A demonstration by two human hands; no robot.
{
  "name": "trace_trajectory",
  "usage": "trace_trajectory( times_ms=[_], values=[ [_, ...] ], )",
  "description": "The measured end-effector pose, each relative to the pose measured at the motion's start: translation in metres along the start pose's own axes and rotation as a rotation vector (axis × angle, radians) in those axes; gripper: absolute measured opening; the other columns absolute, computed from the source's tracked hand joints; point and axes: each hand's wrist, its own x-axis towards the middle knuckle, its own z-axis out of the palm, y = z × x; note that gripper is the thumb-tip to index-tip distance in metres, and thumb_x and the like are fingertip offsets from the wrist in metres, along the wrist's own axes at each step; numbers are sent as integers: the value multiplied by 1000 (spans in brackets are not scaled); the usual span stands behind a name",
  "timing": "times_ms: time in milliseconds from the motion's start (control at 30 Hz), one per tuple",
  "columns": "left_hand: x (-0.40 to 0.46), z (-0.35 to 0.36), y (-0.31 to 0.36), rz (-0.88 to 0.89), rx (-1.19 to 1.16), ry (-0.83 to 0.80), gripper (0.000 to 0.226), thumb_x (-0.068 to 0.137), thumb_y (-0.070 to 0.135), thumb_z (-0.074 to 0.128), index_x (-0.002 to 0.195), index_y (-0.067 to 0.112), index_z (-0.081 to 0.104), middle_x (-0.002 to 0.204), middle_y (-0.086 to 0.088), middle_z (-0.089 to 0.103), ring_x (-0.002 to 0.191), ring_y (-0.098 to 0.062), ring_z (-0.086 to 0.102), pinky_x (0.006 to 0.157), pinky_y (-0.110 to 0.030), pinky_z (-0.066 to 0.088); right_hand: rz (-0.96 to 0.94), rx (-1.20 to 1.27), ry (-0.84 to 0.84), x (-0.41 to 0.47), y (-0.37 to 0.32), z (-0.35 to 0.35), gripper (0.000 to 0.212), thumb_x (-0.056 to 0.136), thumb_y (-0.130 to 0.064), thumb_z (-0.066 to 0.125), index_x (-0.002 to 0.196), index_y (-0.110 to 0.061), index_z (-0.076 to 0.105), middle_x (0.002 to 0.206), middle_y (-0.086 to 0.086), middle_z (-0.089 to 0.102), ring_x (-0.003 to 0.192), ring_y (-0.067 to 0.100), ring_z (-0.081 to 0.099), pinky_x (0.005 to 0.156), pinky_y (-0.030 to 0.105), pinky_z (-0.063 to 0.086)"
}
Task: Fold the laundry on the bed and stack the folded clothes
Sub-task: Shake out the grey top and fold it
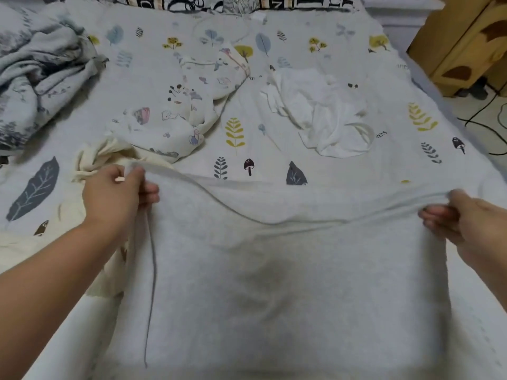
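Observation:
A pale grey garment [288,283] hangs stretched between my two hands over the near part of the bed. My left hand [118,198] pinches its top left corner. My right hand [466,220] grips its top right corner. Its top edge sags in the middle. A cream garment [96,157] lies crumpled just beyond my left hand. A garment with cartoon prints [192,105] lies bunched in the middle of the bed. A white garment [321,113] lies crumpled to the right of it.
The bed sheet [274,50] has leaf and mushroom prints. A rumpled grey quilt [35,72] is piled at the far left. Patterned pillows [219,2] line the head of the bed. A wooden cabinet [466,45] and black cables [488,111] are beside the bed at right.

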Motion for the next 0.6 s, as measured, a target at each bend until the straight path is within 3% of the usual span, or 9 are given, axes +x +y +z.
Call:
trace_trajectory(
  times_ms=[33,100,167,233,300,367,467,533,600],
  values=[
    [7,6,-5,19,77,28,14,95,20,50,96,9,57,79,-11,68,68,-25,68,79,-41,56,3,-2,0,6,1,7,15,97,-22,46,97,-8,51,83,11,58,49,10,65,51,18,54],
    [12,17,-15,73,378,47,33,94,21,48,125,10,47,108,-18,64,97,-36,62,93,-45,46,-14,-135,25,16,11,17,43,93,-23,51,133,-9,40,107,13,58,74,18,63,78,28,54],
    [3,30,-27,191,600,-61,56,93,19,50,142,7,27,133,-20,49,117,-37,51,98,-43,37,-115,-519,84,7,20,31,63,92,-24,54,146,-10,25,135,19,46,109,34,52,98,41,37],
    [-20,48,-36,435,726,-224,63,90,13,54,144,2,26,145,-23,36,131,-37,39,108,-41,29,-321,-790,34,-17,32,52,61,93,-18,52,146,-9,23,145,19,36,128,34,38,102,39,30],
    [-41,66,-50,692,857,-382,58,81,1,63,135,-4,44,142,-29,37,127,-42,44,104,-44,36,-526,-936,-152,-45,53,76,62,93,-16,50,148,-9,22,154,15,23,141,25,21,111,33,20],
    [-48,81,-62,827,915,-454,55,71,-7,69,125,-3,57,136,-29,46,110,-45,57,84,-49,48,-672,-1061,-299,-62,75,95,60,94,-18,48,148,-11,22,155,16,17,144,26,14,114,36,17],
    [-31,94,-66,710,1001,-453,50,86,5,57,134,12,50,145,-16,38,113,-37,51,87,-43,44,-747,-1170,-277,-55,81,110,56,93,-15,44,147,-19,29,132,17,38,121,33,39,97,39,35],
    [-10,96,-63,649,1025,-413,32,90,15,53,122,14,58,131,-14,42,108,-34,48,81,-40,43,-718,-1155,-216,-36,71,112,48,93,-17,46,140,-21,40,107,10,38,102,32,44,81,35,36],
    [4,99,-57,620,971,-378,21,90,23,56,103,9,66,110,-14,45,97,-33,50,71,-36,40,-678,-1305,-258,-15,60,113,31,95,-24,48,122,-14,55,101,12,44,96,34,48,74,34,37]
  ],
)
